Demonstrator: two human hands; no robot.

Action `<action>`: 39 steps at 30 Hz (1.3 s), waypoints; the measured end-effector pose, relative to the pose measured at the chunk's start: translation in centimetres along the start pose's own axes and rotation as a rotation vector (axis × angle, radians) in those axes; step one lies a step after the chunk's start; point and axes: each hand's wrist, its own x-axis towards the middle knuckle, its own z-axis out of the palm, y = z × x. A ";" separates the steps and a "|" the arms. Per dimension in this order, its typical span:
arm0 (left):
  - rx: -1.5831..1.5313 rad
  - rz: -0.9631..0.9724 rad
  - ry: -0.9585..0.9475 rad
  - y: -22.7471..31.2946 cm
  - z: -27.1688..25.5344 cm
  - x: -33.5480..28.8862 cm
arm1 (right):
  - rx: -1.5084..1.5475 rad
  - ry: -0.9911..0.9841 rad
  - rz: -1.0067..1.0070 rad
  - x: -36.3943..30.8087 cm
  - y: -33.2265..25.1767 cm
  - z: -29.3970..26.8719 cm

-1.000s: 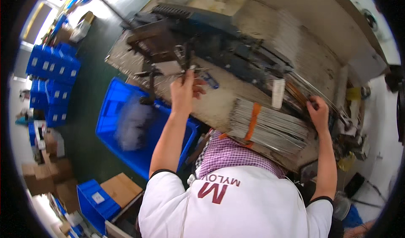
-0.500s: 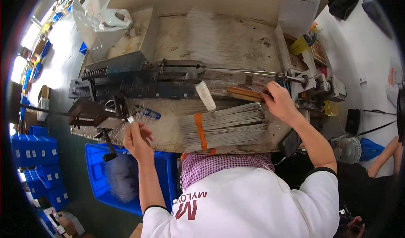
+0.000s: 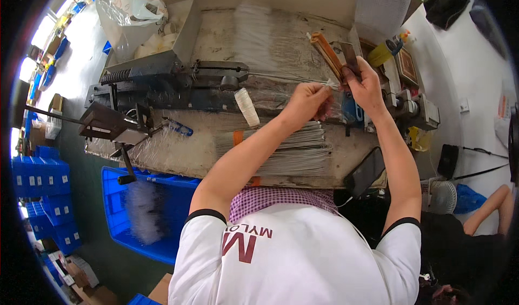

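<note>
Okay, midway, I'd guess: right hand (image 3: pixel 367 87) clamped on wooden strip (image 3: pixel 327 51), far right over bench (image 3: pixel 175 156); left hand (image 3: pixel 309 104) pinched together beside thin rods (image 3: pixel 281 77), can't tell on what; near, orange-banded wire bundle (image 3: pixel 296 154) looks left to do.

The left hand (image 3: pixel 308 103) has moved rightward, near the right hand (image 3: pixel 368 87).

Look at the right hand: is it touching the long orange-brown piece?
Touching. The head view shows the right hand with its thumb against the lower end of the long orange-brown piece, which slants upward from the grip.
</note>
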 end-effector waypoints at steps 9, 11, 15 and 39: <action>-0.131 -0.072 0.477 2.1 -2.5 -3.7 | -0.317 -0.089 0.100 2.3 -1.5 2.1; -0.167 -0.139 0.487 2.6 -2.6 -3.9 | -0.337 -0.231 0.118 3.0 -1.3 2.7; -0.228 -0.173 0.487 3.0 -2.9 -4.2 | -0.099 -0.446 0.262 3.3 -2.7 2.5; -1.013 -0.025 0.130 3.1 -3.9 -5.4 | -0.202 0.320 -0.003 -3.4 -4.8 -0.6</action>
